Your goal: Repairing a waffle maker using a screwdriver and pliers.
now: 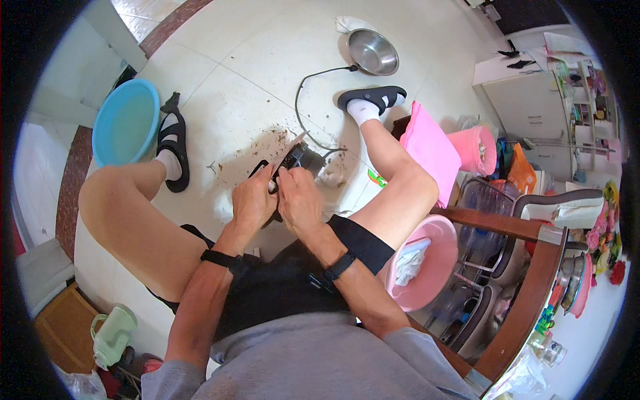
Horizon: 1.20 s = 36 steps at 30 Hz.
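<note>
Both hands meet between my knees, low over the floor. My left hand (255, 200) is closed around a black-handled tool (261, 167), of which only the end shows. My right hand (300, 200) is closed right beside it, its fingers bent inward; what they grip is hidden. A pale, pointed, blade-like piece (291, 148) sticks up beyond the fingers. Just past it sits a dark device (305, 159), partly covered by my hands; its exact kind cannot be made out. Brown crumbs of dirt (267, 143) lie scattered around it on the tiles.
A black cord (298, 100) runs from near the dark device to a steel bowl (373, 52). At left stands a blue basin (127, 123) of water. To the right are a pink stool top (430, 152), a pink bin (472, 151), a pink basin (440, 250) holding white cloth, and a wooden-framed rack (517, 293).
</note>
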Each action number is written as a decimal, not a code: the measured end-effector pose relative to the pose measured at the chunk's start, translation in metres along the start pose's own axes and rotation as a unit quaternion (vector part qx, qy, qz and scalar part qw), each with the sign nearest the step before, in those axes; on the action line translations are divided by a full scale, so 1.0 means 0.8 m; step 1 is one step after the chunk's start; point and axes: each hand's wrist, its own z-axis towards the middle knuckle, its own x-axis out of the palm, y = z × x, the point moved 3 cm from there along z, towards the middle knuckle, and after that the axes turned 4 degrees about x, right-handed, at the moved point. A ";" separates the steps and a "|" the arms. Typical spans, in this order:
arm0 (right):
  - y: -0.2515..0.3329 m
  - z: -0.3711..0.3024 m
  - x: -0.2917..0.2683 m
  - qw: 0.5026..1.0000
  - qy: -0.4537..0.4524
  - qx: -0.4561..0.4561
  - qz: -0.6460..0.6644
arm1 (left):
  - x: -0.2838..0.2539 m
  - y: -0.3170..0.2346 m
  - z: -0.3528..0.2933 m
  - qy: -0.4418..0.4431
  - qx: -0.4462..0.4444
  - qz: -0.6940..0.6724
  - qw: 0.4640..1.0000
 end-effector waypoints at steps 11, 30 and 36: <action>0.005 -0.007 0.004 0.999 0.018 -0.006 0.035 | 0.004 0.019 -0.002 -0.013 -0.014 -0.008 1.000; 0.016 -0.010 -0.008 0.966 -0.078 0.152 0.195 | 0.012 0.021 -0.003 -0.046 0.013 -0.020 0.999; 0.012 0.005 -0.006 0.971 -0.043 0.157 0.174 | 0.005 -0.005 -0.003 -0.001 0.008 -0.007 1.000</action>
